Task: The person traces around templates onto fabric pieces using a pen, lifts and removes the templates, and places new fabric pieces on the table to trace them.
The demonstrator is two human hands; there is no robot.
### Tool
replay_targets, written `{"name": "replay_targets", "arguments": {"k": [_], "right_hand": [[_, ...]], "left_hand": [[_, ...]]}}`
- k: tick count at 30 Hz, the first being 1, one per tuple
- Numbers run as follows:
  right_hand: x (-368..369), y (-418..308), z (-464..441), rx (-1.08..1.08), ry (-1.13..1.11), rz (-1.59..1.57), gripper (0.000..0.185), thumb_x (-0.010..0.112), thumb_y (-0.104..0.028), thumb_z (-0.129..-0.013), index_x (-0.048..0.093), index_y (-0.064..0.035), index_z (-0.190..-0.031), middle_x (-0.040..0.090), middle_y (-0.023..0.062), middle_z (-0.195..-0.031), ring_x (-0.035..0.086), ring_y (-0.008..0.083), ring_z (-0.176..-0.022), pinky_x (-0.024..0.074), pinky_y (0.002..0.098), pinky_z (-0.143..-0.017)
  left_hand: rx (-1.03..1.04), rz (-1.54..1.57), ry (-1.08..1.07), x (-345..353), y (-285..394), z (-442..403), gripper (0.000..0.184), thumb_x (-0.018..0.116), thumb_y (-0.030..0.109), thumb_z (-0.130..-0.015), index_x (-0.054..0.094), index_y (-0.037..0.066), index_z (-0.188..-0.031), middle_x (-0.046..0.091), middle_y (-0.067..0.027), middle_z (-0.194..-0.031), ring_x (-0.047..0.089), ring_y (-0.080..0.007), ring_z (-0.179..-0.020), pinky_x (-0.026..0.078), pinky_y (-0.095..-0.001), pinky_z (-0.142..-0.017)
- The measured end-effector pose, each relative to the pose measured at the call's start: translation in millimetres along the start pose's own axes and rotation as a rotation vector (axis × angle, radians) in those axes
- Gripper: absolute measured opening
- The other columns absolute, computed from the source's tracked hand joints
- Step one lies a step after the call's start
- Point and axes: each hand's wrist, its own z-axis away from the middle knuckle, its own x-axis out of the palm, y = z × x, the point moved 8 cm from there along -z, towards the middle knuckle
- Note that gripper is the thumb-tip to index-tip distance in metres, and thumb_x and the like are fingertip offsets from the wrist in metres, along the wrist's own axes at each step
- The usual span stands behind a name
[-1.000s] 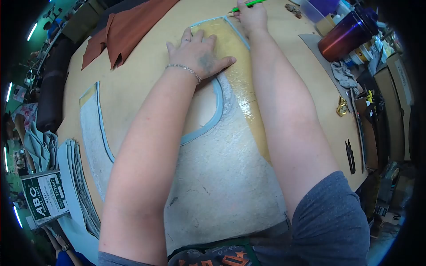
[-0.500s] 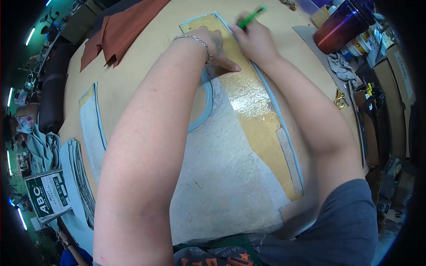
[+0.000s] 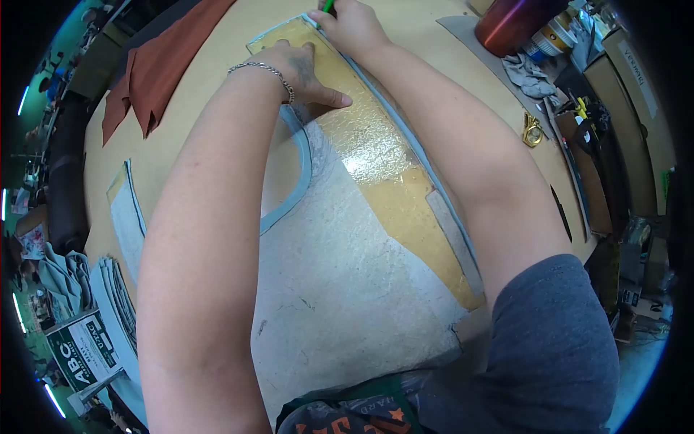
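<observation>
A large grey pattern piece (image 3: 325, 289) with a glossy yellow strip (image 3: 369, 145) along its right part lies over light blue material (image 3: 303, 177) whose edge shows around it. My left hand (image 3: 300, 72), wearing a chain bracelet, presses on the strip's upper part with fingers spread. At the strip's top right corner, my right hand (image 3: 350, 29) holds a green pencil (image 3: 329, 6), its fingers closed around it; the pencil's tip is hard to make out.
Rust-coloured material (image 3: 155, 69) lies at upper left. Folded blue pieces (image 3: 116, 296) and an ABC box (image 3: 85, 351) are at left. A red-purple tumbler (image 3: 510, 25), grey cloth (image 3: 531, 76) and gold object (image 3: 532, 130) lie at right.
The view has shifted, and the pattern appears further left. My right hand has moved to the strip's top right corner with the pencil. My left hand's fingers have bent somewhat since the first frame.
</observation>
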Motion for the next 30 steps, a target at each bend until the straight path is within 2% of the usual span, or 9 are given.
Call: {"name": "replay_targets", "arguments": {"k": [2, 3, 5, 11, 15, 17, 20, 24, 30], "right_hand": [[-23.6, -10.8, 33.6, 0.056, -0.027, 0.057, 0.024, 0.058, -0.025, -0.080, 0.053, -0.0019, -0.083, 0.057, 0.0153, -0.067, 0.055, 0.0264, -0.061, 0.0443, 0.0333, -0.058], [-37.3, -19.8, 57.2, 0.050, -0.109, 0.087, 0.025, 0.055, -0.025, -0.080, 0.051, -0.0011, -0.086, 0.058, 0.0182, -0.072, 0.057, 0.0353, -0.069, 0.0445, 0.0409, -0.063], [-75.6, -42.2, 118.2, 0.206, -0.300, 0.150, 0.022, 0.054, -0.024, -0.082, 0.051, -0.0026, -0.085, 0.057, 0.0158, -0.069, 0.057, 0.0328, -0.066, 0.0446, 0.0389, -0.061], [-124.9, -57.4, 196.5, 0.099, -0.091, -0.120, 0.014, 0.054, -0.017, -0.082, 0.048, -0.0042, -0.080, 0.054, 0.0127, -0.071, 0.056, 0.0290, -0.067, 0.0440, 0.0342, -0.058], [-127.1, -59.3, 190.3, 0.077, -0.079, -0.069, 0.015, 0.055, -0.017, -0.081, 0.048, -0.0043, -0.081, 0.054, 0.0131, -0.071, 0.054, 0.0318, -0.069, 0.0433, 0.0365, -0.059], [-128.4, -59.2, 192.1, 0.072, -0.066, -0.046, 0.015, 0.056, -0.017, -0.081, 0.048, -0.0043, -0.081, 0.054, 0.0133, -0.072, 0.054, 0.0330, -0.069, 0.0429, 0.0377, -0.060], [-126.4, -59.3, 192.1, 0.073, -0.074, -0.043, 0.015, 0.055, -0.018, -0.081, 0.047, -0.0049, -0.082, 0.055, 0.0138, -0.072, 0.053, 0.0341, -0.070, 0.0427, 0.0394, -0.061], [-143.2, -73.2, 216.9, 0.050, -0.092, 0.044, 0.016, 0.054, -0.020, -0.082, 0.047, -0.0055, -0.081, 0.055, 0.0131, -0.070, 0.053, 0.0341, -0.068, 0.0434, 0.0396, -0.061], [-201.1, -91.6, 294.8, 0.223, -0.147, -0.058, 0.012, 0.055, -0.015, -0.081, 0.050, -0.0041, -0.082, 0.056, 0.0127, -0.070, 0.055, 0.0324, -0.066, 0.0426, 0.0386, -0.058]], "left_hand": [[-0.006, 0.030, 0.016, -0.1, -2.8, 1.2, 0.111, 0.064, 0.071, -0.049, 0.032, 0.000, -0.128, 0.043, -0.0231, -0.116, 0.047, -0.0318, -0.109, 0.044, -0.0351, -0.085], [-0.026, 0.039, 0.013, 0.2, -5.3, 2.4, 0.111, 0.064, 0.070, -0.048, 0.031, 0.000, -0.128, 0.043, -0.0229, -0.116, 0.046, -0.0317, -0.109, 0.043, -0.0346, -0.086], [-0.053, 0.048, 0.005, -0.4, -4.3, 3.8, 0.113, 0.065, 0.070, -0.047, 0.029, 0.000, -0.129, 0.043, -0.0225, -0.116, 0.045, -0.0315, -0.110, 0.042, -0.0335, -0.088], [-0.145, 0.024, 0.042, 0.7, 10.4, 24.6, 0.064, 0.057, 0.052, -0.072, 0.047, 0.008, -0.117, 0.048, -0.0134, -0.115, 0.048, -0.0281, -0.107, 0.036, -0.0440, -0.091], [0.030, 0.077, 0.356, 6.0, 75.2, 106.6, 0.035, 0.061, 0.039, -0.072, 0.061, 0.009, -0.089, 0.053, -0.0093, -0.103, 0.048, -0.0276, -0.105, 0.033, -0.0563, -0.088], [0.112, 0.114, 0.219, 13.5, 110.5, 145.4, 0.045, 0.063, 0.042, -0.069, 0.057, 0.008, -0.098, 0.051, -0.0094, -0.107, 0.048, -0.0267, -0.105, 0.032, -0.0570, -0.088], [0.090, 0.081, 0.415, 32.0, 129.7, 167.7, 0.062, 0.066, 0.047, -0.064, 0.051, 0.004, -0.107, 0.048, -0.0100, -0.111, 0.047, -0.0260, -0.105, 0.032, -0.0562, -0.088], [0.075, 0.058, 0.169, 36.2, 130.6, 161.9, 0.082, 0.067, 0.054, -0.058, 0.044, 0.001, -0.116, 0.045, -0.0129, -0.118, 0.046, -0.0252, -0.108, 0.034, -0.0523, -0.088], [0.060, 0.055, 0.128, 38.9, 131.0, 158.8, 0.083, 0.066, 0.055, -0.060, 0.043, 0.000, -0.118, 0.044, -0.0131, -0.119, 0.045, -0.0251, -0.110, 0.036, -0.0480, -0.087]]}}
